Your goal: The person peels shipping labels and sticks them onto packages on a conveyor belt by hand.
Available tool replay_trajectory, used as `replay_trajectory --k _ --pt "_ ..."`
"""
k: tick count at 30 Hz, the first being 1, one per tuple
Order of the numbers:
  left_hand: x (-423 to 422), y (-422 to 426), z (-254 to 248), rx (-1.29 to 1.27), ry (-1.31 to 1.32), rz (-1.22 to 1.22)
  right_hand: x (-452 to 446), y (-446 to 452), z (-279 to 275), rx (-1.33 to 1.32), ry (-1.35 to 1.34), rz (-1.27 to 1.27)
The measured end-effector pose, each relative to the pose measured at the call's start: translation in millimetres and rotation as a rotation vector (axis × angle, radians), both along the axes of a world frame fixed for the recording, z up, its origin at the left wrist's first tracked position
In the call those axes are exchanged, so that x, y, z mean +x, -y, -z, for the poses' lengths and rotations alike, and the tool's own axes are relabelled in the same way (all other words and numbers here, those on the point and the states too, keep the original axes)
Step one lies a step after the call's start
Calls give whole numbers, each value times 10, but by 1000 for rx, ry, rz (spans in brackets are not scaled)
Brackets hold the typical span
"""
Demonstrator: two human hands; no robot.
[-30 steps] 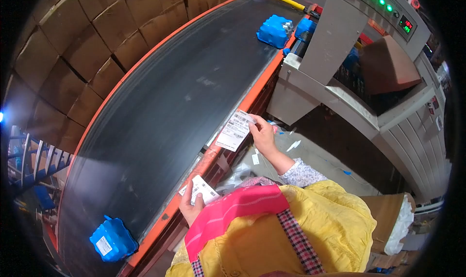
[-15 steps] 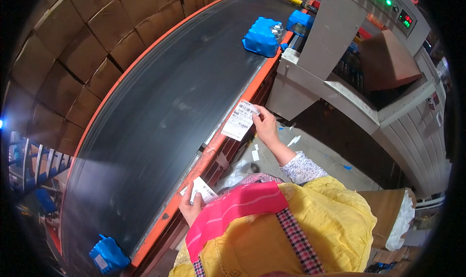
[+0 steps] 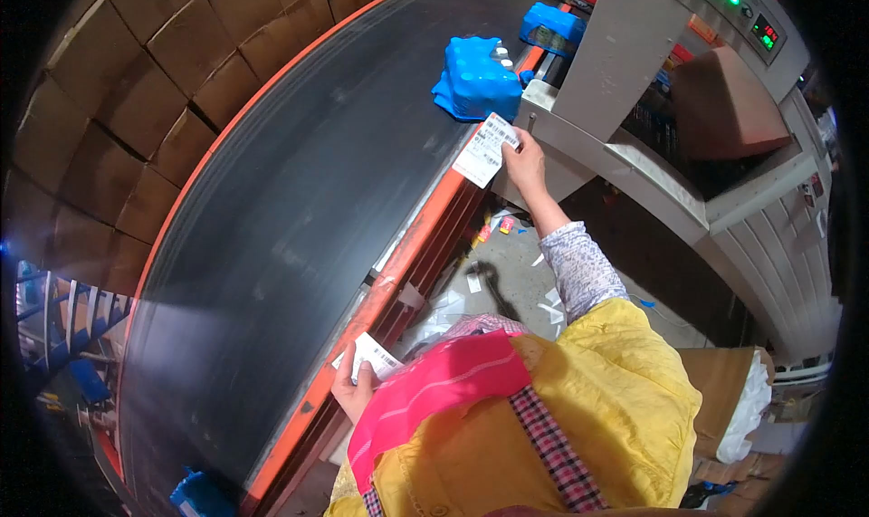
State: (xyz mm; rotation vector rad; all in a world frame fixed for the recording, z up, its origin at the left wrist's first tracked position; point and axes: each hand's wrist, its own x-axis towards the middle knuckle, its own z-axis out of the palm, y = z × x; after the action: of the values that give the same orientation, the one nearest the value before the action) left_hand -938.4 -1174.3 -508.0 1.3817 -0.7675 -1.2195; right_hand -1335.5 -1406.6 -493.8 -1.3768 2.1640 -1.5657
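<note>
My right hand [image 3: 525, 166] pinches a printed white label [image 3: 487, 150] by its right edge, over the orange rim of the black conveyor belt [image 3: 272, 218]. Just above the label, a blue-wrapped pack [image 3: 478, 75] with bottle caps showing sits on the belt. My left hand [image 3: 355, 386] holds more white labels [image 3: 376, 354] near the belt's orange edge, close to the pink cloth on my body. A second blue pack [image 3: 552, 28] lies at the machine's outlet. Another blue pack [image 3: 201, 494] is partly cut off at the lower left.
Stacked cardboard boxes [image 3: 154, 91] line the belt's far side. At the right stands a grey machine [image 3: 625, 55] with green lights and a red-green display. Paper scraps [image 3: 444, 311] litter the floor below the belt. A cardboard box [image 3: 711, 390] with white plastic is at the lower right.
My right hand has moved up and forward with its label, towards the nearest upper blue pack. The blue packs have shifted along the belt. My left hand has barely moved.
</note>
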Motion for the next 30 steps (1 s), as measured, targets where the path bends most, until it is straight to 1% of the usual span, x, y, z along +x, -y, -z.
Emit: replay_trajectory --k 2,4,6,10,11,18,23,24,27,30 --pt "-29 18 15 8 -4 -11 -154 113 26 29 16 31" --pt "-68 43 -9 12 -31 -32 -169 124 -37 50 48 45" --pt "-114 68 -40 20 -34 -52 -178 122 21 69 71 43" --pt "-154 114 -8 6 1 -83 -249 148 333 98 84 35" --pt "-155 123 -11 11 2 -72 -261 148 405 99 91 29" --pt "-134 137 15 8 6 -12 -229 176 400 101 147 14" --pt "-164 139 -79 32 5 -31 -299 609 523 -17 174 11" --pt "-159 135 -82 31 3 -32 -272 717 523 -46 234 21" --pt "-125 123 -56 19 17 -42 -202 1085 506 -104 236 37" --pt "-45 82 56 17 8 -51 -90 1421 307 18 222 54"
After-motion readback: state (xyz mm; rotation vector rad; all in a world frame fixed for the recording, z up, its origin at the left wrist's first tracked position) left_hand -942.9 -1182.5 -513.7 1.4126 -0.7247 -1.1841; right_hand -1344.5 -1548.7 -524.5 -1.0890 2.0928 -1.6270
